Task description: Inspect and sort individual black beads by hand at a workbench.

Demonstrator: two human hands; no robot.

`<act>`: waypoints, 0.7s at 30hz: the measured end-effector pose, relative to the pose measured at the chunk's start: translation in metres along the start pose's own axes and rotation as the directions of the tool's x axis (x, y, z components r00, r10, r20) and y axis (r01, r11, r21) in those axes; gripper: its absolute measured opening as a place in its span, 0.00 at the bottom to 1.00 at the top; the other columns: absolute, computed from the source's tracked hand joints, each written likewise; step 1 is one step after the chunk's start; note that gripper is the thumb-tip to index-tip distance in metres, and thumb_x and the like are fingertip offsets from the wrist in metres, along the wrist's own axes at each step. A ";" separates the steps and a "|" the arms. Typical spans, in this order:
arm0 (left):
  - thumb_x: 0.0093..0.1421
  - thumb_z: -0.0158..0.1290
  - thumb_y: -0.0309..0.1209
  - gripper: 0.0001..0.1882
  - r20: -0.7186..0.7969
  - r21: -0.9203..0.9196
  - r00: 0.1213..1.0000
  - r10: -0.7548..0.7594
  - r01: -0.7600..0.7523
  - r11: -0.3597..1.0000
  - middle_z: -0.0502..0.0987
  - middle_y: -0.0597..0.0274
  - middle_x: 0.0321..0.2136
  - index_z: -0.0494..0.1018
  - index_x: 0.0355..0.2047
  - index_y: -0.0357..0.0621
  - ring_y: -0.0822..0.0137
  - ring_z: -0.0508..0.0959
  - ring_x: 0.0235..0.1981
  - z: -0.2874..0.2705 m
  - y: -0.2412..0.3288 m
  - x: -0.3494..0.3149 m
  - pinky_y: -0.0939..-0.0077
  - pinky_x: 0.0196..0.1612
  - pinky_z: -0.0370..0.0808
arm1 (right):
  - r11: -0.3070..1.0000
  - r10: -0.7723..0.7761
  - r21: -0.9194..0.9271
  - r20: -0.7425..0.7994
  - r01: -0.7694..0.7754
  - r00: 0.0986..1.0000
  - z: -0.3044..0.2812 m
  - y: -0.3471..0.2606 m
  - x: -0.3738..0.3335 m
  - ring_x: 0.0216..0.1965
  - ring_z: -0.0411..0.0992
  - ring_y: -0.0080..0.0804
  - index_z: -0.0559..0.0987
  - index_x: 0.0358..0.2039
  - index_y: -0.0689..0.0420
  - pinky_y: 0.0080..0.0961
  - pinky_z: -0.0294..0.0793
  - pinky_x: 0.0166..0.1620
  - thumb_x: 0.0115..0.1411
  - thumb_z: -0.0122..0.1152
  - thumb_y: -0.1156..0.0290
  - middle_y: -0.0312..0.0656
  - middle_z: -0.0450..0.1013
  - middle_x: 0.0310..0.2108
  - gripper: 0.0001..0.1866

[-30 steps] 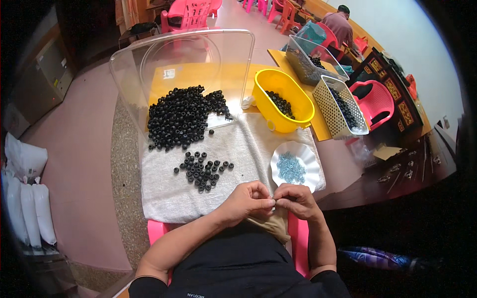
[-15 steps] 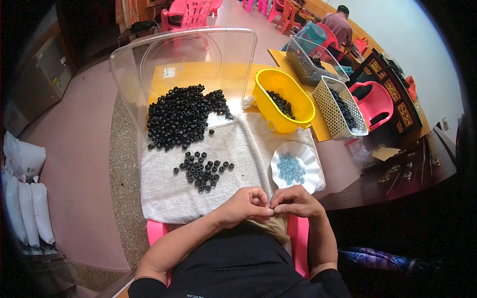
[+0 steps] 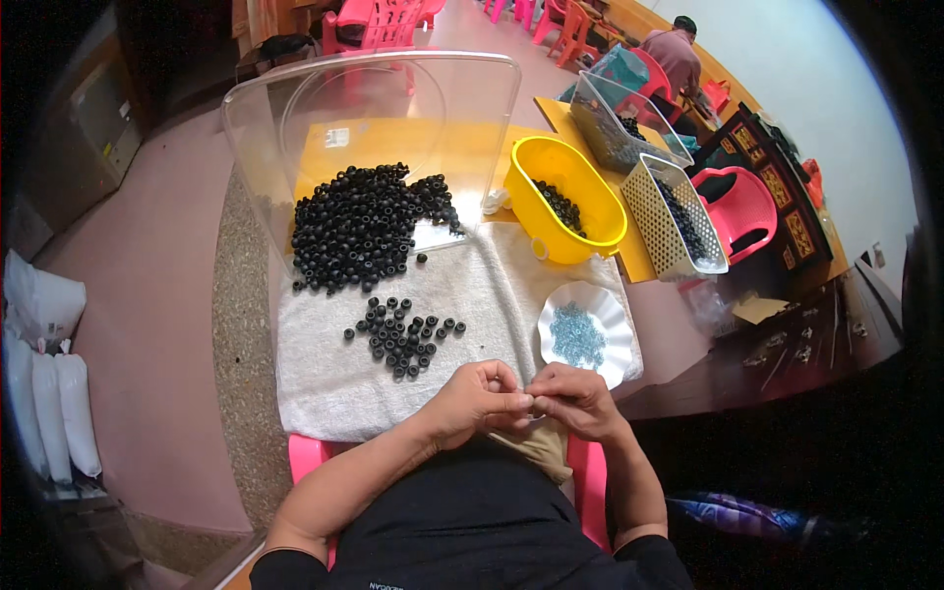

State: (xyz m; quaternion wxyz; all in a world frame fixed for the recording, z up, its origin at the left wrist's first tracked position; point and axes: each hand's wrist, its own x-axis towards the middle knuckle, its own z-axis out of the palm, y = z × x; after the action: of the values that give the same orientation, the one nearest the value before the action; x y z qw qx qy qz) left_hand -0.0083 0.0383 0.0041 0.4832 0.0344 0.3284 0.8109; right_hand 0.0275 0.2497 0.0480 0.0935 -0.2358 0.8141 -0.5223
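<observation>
Both hands meet above the front edge of the towel (image 3: 334, 398), close to my lap. Thumb and fingers of my left hand (image 3: 479, 401) are pinched together, and those of my right hand (image 3: 578, 399) press in against them. Whatever sits between the fingertips is too small and covered to name. Ahead of my left hand lies a loose group of black ring-shaped pieces (image 3: 398, 339). Just beyond my right hand is a white wavy-rimmed plate (image 3: 618, 339) with small clear bluish pieces (image 3: 576, 334) on it.
A big heap of black pieces (image 3: 359, 226) spills from a clear plastic bin (image 3: 472, 108) lying on its side. At the right back stand a yellow tub (image 3: 531, 162), a white perforated basket (image 3: 669, 231) and another clear bin (image 3: 605, 138), all holding black pieces. A person (image 3: 674, 59) sits farther off.
My two hands have shifted slightly up and left, still together at the fingertips. The right hand has turned a little. The pieces on the towel stay as they were.
</observation>
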 end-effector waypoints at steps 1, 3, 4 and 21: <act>0.58 0.58 0.22 0.09 -0.015 -0.026 0.999 0.044 -0.044 0.999 0.77 0.59 0.30 0.67 0.34 0.39 0.68 0.81 0.31 -0.001 0.000 0.000 0.75 0.37 0.82 | 0.998 -0.050 -0.037 -0.090 0.047 0.995 0.006 0.001 -0.001 0.35 0.73 0.28 0.80 0.41 0.62 0.21 0.72 0.38 0.57 0.62 0.82 0.43 0.74 0.34 0.10; 0.59 0.58 0.22 0.09 -0.031 -0.054 0.995 0.091 -0.092 0.994 0.77 0.59 0.30 0.68 0.35 0.40 0.68 0.81 0.31 -0.002 0.000 -0.001 0.76 0.36 0.82 | 0.997 -0.061 -0.043 -0.115 0.056 0.991 0.016 0.004 -0.001 0.36 0.72 0.29 0.79 0.45 0.60 0.21 0.71 0.38 0.57 0.62 0.82 0.44 0.73 0.36 0.14; 0.59 0.58 0.22 0.08 -0.070 -0.051 0.990 0.125 -0.129 0.990 0.77 0.59 0.30 0.68 0.34 0.40 0.69 0.80 0.31 -0.002 0.001 -0.002 0.76 0.37 0.82 | 0.992 -0.107 -0.082 -0.175 0.094 0.979 0.021 0.004 0.002 0.35 0.72 0.29 0.79 0.46 0.60 0.21 0.71 0.38 0.57 0.62 0.83 0.44 0.72 0.36 0.15; 0.60 0.57 0.24 0.07 -0.238 -0.031 0.911 0.338 -0.355 0.934 0.77 0.63 0.34 0.73 0.39 0.37 0.71 0.79 0.33 -0.019 0.004 0.002 0.74 0.41 0.81 | 0.723 -0.165 -0.687 -0.071 0.071 0.984 0.010 0.044 0.199 0.37 0.73 0.48 0.79 0.38 0.61 0.36 0.73 0.42 0.58 0.57 0.76 0.50 0.75 0.35 0.09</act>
State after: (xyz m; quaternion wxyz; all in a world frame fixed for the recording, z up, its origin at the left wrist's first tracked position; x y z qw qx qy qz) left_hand -0.0194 0.0291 -0.0094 0.2916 -0.0196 0.3404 0.8937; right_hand -0.1549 0.1609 0.0228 -0.0851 -0.2713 0.9363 -0.2063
